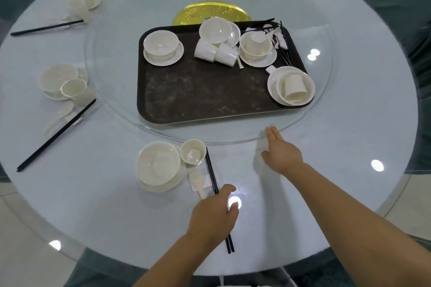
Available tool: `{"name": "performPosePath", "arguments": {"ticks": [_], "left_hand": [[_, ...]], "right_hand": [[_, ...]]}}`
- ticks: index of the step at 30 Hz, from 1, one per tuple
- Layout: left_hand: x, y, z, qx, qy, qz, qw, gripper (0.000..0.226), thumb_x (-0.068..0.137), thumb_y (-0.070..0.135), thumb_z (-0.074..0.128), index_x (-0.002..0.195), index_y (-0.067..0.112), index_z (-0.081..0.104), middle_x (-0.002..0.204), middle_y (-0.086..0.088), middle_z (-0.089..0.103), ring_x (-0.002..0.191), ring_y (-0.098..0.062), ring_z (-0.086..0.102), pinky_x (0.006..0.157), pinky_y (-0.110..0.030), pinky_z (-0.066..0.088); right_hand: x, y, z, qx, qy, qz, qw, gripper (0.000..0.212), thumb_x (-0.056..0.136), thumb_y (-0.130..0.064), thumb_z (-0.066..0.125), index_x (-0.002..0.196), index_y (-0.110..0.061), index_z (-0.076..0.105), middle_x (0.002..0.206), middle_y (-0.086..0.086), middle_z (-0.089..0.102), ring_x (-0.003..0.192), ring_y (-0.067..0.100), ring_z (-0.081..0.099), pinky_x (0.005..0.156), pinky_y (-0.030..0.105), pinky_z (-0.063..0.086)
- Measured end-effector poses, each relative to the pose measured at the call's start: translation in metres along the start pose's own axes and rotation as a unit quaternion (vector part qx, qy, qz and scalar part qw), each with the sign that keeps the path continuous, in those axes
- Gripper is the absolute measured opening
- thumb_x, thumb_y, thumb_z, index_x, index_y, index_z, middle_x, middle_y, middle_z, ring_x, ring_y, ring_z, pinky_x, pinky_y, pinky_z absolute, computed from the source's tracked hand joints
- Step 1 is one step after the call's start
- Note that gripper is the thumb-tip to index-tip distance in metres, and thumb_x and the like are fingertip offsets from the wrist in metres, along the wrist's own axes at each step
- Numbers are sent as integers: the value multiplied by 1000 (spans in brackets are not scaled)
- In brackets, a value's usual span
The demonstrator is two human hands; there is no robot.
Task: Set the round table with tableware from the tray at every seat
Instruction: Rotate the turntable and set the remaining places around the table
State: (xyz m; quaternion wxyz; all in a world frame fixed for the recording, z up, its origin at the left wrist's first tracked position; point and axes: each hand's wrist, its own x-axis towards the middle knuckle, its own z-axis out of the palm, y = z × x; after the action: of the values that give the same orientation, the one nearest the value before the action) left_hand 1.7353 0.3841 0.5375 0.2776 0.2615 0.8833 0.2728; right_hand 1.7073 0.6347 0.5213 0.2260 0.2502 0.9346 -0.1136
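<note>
Black chopsticks (218,202) are lying under the left hand (213,215), its curled grip holding them on the table (105,205); the right hand (281,154) is reaching flat-fingered, holding nothing, touching the glass turntable (112,58) carrying the tray (198,95).

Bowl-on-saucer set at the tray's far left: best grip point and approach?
Take the saucer rim, not the bowl: the bowl only sits on it, and the rim juts out all round. Come from the near side over bare tray, which looks like the clearest path; the tipped cups crowd its right.

Chopsticks (217,196) partly under left hand (213,215) (its fingers hidden).
</note>
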Motion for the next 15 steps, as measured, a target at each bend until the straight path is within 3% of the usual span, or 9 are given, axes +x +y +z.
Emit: {"name": "performPosePath", "arguments": {"ticks": [5,8,12,15], "left_hand": [[1,4,-7,-22,9,10,1000,35,98,37,44,133,31,45,58,6,48,57,-8,49,65,-27,48],[5,11,-11,-38,14,16,999,33,98,35,46,130,29,48,57,6,51,58,-6,51,66,-29,50],[2,28,-14,-56,37,10,998,29,97,36,48,126,30,50,62,1,58,63,-11,59,67,-31,51],[-4,43,-8,-51,60,9,997,28,97,38,50,124,33,51,65,3,61,63,-5,59,62,-22,47]], "right_hand": [[-19,-11,11,43,6,-7,999,73,97,-31,43,156,-17,3,164,-8,-6,82,22,61,65,28,46],[-35,-3,13,56,22,-1,998,71,99,-34,42,156,-18,4,164,-7,-3,100,23,62,73,29,47],[-58,22,12,80,44,-6,996,70,99,-34,44,156,-17,7,164,-6,1,125,27,53,93,36,46],[-71,46,9,104,49,-5,993,69,99,-33,45,156,-16,10,164,-4,5,135,26,43,100,36,41]]}}
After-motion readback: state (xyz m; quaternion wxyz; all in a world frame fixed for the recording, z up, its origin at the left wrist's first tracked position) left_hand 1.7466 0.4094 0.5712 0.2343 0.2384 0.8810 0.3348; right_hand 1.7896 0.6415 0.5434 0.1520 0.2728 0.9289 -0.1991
